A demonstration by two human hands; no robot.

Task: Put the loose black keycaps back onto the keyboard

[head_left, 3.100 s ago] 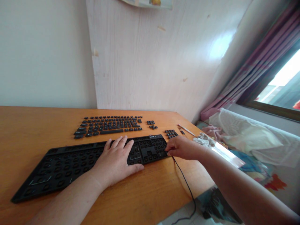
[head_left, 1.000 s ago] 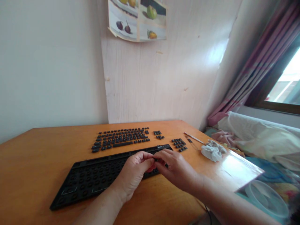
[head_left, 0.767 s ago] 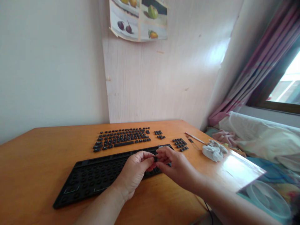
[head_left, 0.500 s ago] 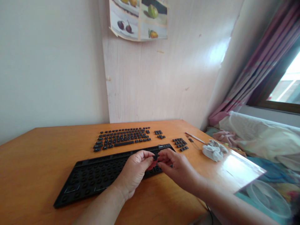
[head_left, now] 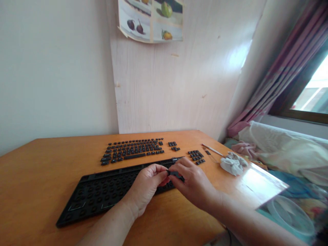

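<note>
A small black piece, apparently a keycap [head_left: 168, 173], is pinched in the fingertips of my left hand [head_left: 148, 180]. From the other side, the thumb and index finger of my right hand [head_left: 191, 181] close on the same piece. Most of it is hidden by the fingers. Both hands are above the right part of a black keyboard base [head_left: 110, 189], whose key positions are bare. Behind it, loose black keycaps [head_left: 138, 148] lie in rows, with a long spacebar [head_left: 134, 156] in front of them.
Small keycap groups [head_left: 196, 155] lie right of the main rows. Farther right are a thin pale stick [head_left: 212, 149], a thin wire loop and a crumpled whitish cloth [head_left: 233, 164]. A glossy sheet [head_left: 266, 184] covers the table's right corner. A clear round container [head_left: 290, 215] stands beside the table.
My right hand has moved slightly left, and its fingertips have closed in on the keycap. My left hand keeps its pinch. The camera view has shifted a little.
</note>
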